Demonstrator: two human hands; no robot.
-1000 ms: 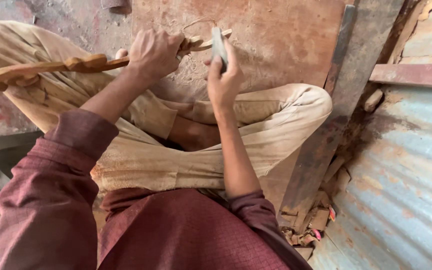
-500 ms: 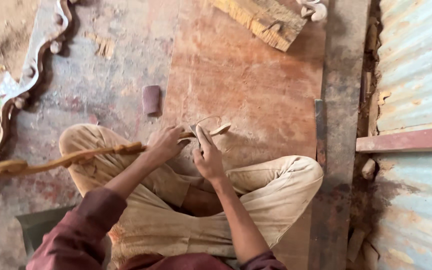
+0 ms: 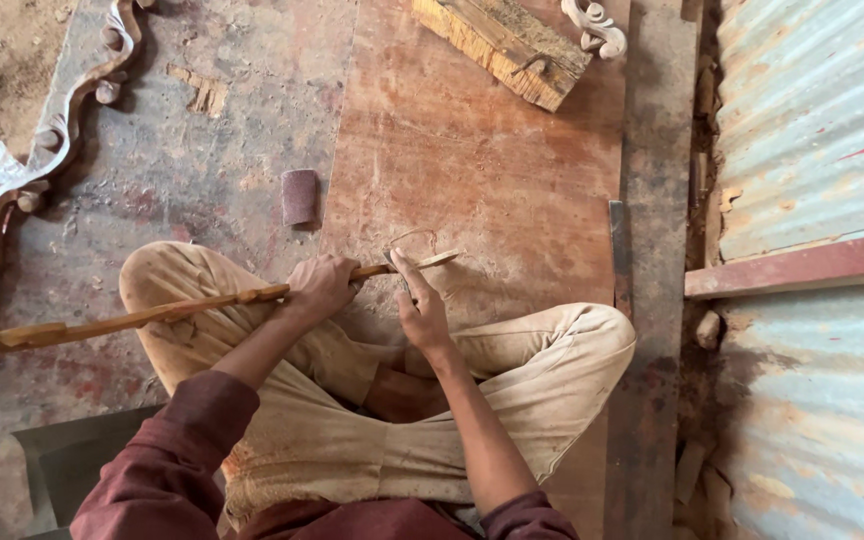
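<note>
Gripping a carved wooden strip, the left hand stays closed; right hand pinches its tip.

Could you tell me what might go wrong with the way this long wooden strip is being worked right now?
The right hand works a small tool, hard to make out, at the wooden strip close to the left hand; a slip could catch those fingers. The work sits just above the crossed legs, so a slip could reach them. The strip's long far end hangs unsupported and could flex or crack.
</note>
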